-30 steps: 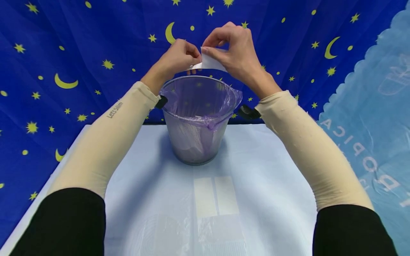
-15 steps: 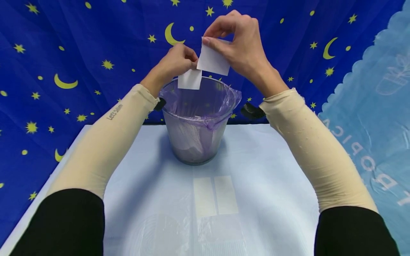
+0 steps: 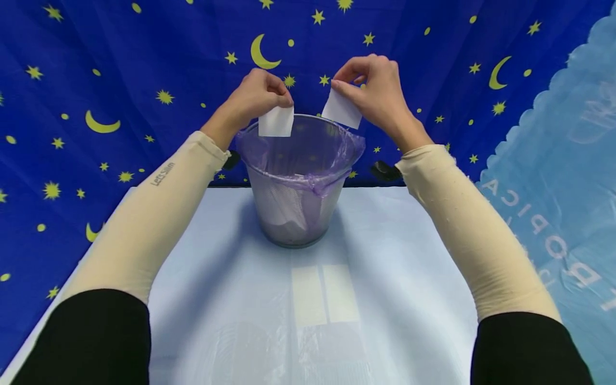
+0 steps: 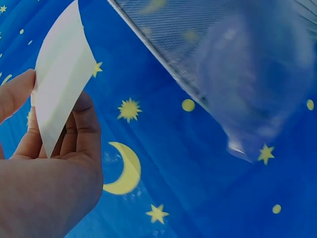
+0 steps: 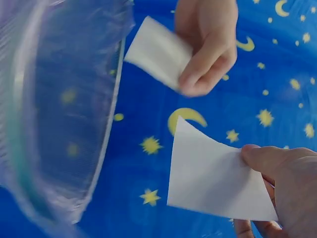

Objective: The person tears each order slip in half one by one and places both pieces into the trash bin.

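In the head view, a person's left hand [image 3: 257, 96] and right hand [image 3: 378, 88] are raised near the far rim of a mesh bin [image 3: 320, 216], lined with a purple bag [image 3: 355, 152], on a pale table [image 3: 409, 256]. Each pinches 1 white paper: the left paper [image 3: 276, 123] hangs down, the right paper [image 3: 340, 110] tilts. If released badly aligned with the opening, either sheet could probably drift outside; both look light. The arms stretch forward, the hands turned inward and well apart. In the left wrist view, the left paper bows between thumb and fingers, apart from the rim; a loose pinch could let it slip. In the right wrist view, the right paper is pinched at 1 edge, thumb uppermost; both papers appear beside the rim, so whether either is above the opening, I cannot tell.
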`<action>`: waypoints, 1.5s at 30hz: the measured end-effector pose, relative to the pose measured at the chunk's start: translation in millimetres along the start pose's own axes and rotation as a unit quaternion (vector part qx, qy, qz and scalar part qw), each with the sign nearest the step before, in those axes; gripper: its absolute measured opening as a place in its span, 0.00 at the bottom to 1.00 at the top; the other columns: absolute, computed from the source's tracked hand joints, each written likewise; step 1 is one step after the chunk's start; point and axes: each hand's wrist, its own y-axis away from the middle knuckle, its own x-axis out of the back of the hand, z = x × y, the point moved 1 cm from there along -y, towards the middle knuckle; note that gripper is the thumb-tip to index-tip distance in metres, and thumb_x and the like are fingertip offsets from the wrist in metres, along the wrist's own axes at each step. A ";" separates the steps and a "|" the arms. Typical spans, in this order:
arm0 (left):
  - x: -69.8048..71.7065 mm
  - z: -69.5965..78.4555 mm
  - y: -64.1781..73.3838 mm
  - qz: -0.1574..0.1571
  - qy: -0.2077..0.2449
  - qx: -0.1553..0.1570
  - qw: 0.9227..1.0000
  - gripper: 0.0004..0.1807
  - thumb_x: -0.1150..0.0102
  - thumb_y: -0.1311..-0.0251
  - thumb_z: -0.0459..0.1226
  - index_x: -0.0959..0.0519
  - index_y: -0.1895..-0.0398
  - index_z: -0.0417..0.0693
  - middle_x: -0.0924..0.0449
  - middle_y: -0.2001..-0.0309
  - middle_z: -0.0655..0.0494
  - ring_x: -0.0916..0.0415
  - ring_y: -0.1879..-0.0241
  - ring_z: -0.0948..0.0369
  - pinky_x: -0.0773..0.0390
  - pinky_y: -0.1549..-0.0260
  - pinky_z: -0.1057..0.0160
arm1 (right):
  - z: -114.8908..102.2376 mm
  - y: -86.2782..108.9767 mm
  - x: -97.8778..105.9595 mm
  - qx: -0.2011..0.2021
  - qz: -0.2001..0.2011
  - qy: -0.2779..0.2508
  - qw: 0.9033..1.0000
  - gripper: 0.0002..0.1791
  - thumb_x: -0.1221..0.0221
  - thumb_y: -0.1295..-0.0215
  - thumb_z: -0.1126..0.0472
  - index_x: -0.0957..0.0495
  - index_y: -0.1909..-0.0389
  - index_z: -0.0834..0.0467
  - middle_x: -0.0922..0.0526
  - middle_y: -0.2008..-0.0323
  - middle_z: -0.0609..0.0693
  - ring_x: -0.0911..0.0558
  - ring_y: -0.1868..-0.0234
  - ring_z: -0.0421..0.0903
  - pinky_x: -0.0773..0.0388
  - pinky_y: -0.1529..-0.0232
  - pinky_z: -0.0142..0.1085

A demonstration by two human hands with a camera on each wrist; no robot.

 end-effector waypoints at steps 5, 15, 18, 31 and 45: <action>4.6 -10.9 6.0 0.004 0.001 0.020 1.000 0.14 0.37 0.27 0.44 0.15 0.49 0.43 0.18 0.48 0.52 0.25 0.50 0.57 0.20 0.54 0.59 | 21.7 9.0 -7.3 -0.038 -0.012 0.001 0.999 0.16 0.34 0.27 0.47 0.09 0.52 0.55 0.09 0.51 0.50 0.20 0.46 0.44 0.16 0.52 0.37; 7.0 -21.2 10.7 0.005 0.002 0.031 0.999 0.14 0.37 0.27 0.45 0.14 0.49 0.44 0.18 0.50 0.54 0.26 0.53 0.57 0.22 0.54 0.58 | 33.3 12.5 -14.4 -0.041 -0.026 -0.007 0.999 0.14 0.33 0.27 0.49 0.09 0.53 0.55 0.09 0.52 0.51 0.18 0.47 0.44 0.16 0.49 0.39; 6.8 -23.1 10.4 0.000 0.008 0.033 0.999 0.14 0.36 0.27 0.45 0.14 0.50 0.44 0.17 0.51 0.55 0.26 0.53 0.58 0.23 0.55 0.58 | 35.6 14.1 -16.7 -0.042 -0.037 -0.005 0.998 0.15 0.34 0.26 0.49 0.09 0.53 0.55 0.09 0.51 0.51 0.18 0.46 0.45 0.16 0.48 0.40; 5.7 -34.3 12.2 -0.010 -0.006 0.031 0.999 0.15 0.37 0.27 0.45 0.15 0.50 0.43 0.17 0.45 0.51 0.25 0.51 0.58 0.23 0.55 0.60 | 42.7 19.6 -20.7 -0.038 -0.045 -0.007 0.998 0.15 0.35 0.25 0.51 0.11 0.51 0.58 0.10 0.50 0.53 0.17 0.43 0.49 0.20 0.38 0.46; 11.6 -44.6 15.6 0.001 0.014 0.015 1.000 0.16 0.35 0.28 0.45 0.13 0.52 0.41 0.12 0.68 0.63 0.21 0.60 0.59 0.22 0.53 0.57 | 53.9 25.7 -24.8 -0.037 -0.037 -0.005 0.999 0.16 0.37 0.24 0.50 0.11 0.52 0.58 0.09 0.52 0.54 0.17 0.43 0.50 0.20 0.37 0.47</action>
